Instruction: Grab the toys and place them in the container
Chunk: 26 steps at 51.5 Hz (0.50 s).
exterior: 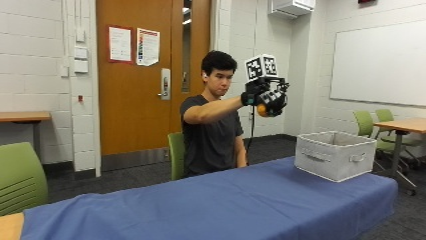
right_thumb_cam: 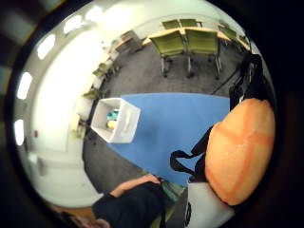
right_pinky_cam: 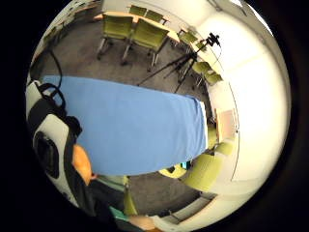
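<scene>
An orange toy ball (exterior: pixel 264 110) is grasped in the gloved right grip (exterior: pixel 265 97), raised high above the blue-covered worktop (exterior: pixel 219 200). The white container (exterior: pixel 335 154) is set near the worktop's end, with toys (right_thumb_cam: pixel 112 120) seen inside.

White block walls (exterior: pixel 40 75) enclose the room. A wooden door (exterior: pixel 143 75) stands at eleven o'clock, a whiteboard (exterior: pixel 379 65) at two o'clock. Green chairs (exterior: pixel 20 177) sit on dark carpet (exterior: pixel 126 175).
</scene>
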Tool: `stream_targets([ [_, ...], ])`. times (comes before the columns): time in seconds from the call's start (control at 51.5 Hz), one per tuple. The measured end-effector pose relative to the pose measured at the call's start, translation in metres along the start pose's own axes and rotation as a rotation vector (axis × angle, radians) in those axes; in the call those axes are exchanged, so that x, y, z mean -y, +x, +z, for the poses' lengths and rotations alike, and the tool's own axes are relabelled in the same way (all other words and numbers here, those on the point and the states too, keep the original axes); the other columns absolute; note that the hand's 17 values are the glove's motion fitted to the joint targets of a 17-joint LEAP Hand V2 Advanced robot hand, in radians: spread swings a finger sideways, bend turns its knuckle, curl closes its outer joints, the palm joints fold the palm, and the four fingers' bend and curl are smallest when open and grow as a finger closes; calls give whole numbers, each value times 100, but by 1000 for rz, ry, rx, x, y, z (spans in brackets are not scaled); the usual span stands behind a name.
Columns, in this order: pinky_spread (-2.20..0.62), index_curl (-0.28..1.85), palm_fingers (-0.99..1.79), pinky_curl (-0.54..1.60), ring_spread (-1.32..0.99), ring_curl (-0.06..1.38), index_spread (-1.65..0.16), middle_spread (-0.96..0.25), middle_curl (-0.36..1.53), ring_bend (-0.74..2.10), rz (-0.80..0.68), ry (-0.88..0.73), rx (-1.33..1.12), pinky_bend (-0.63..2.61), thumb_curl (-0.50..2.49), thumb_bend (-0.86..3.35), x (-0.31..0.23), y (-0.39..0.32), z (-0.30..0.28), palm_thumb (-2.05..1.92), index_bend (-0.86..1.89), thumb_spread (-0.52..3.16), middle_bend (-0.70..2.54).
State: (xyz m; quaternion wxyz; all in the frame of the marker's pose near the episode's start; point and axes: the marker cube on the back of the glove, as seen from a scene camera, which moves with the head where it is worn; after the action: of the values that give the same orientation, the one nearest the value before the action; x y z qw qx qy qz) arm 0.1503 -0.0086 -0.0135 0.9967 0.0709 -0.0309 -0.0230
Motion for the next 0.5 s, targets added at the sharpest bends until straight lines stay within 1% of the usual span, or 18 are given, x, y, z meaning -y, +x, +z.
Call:
stream_targets([
  [0.233, -49, 121, 114, 40, -43, 47, -32, -41, 64, 104, -102, 9, 75, 82, 94, 6, 51, -154, -28, 64, 23, 58, 76],
  [0.272, -49, 122, 114, 40, -43, 47, -32, -41, 65, 104, -160, 6, 106, 82, 95, 6, 56, -186, -31, 64, 22, 58, 76],
  [0.33, -49, 124, 114, 40, -43, 47, -32, -41, 65, 104, -314, 9, 126, 82, 96, 5, 59, -241, -33, 64, 22, 58, 76],
  [0.349, -49, 124, 114, 40, -43, 47, -32, -41, 65, 104, -337, 12, 116, 82, 97, 5, 61, -258, -31, 64, 21, 58, 76],
  [0.504, -49, 127, 114, 40, -43, 47, -33, -41, 65, 103, -429, -1, 142, 82, 100, 3, 70, -351, -16, 64, 20, 58, 75],
])
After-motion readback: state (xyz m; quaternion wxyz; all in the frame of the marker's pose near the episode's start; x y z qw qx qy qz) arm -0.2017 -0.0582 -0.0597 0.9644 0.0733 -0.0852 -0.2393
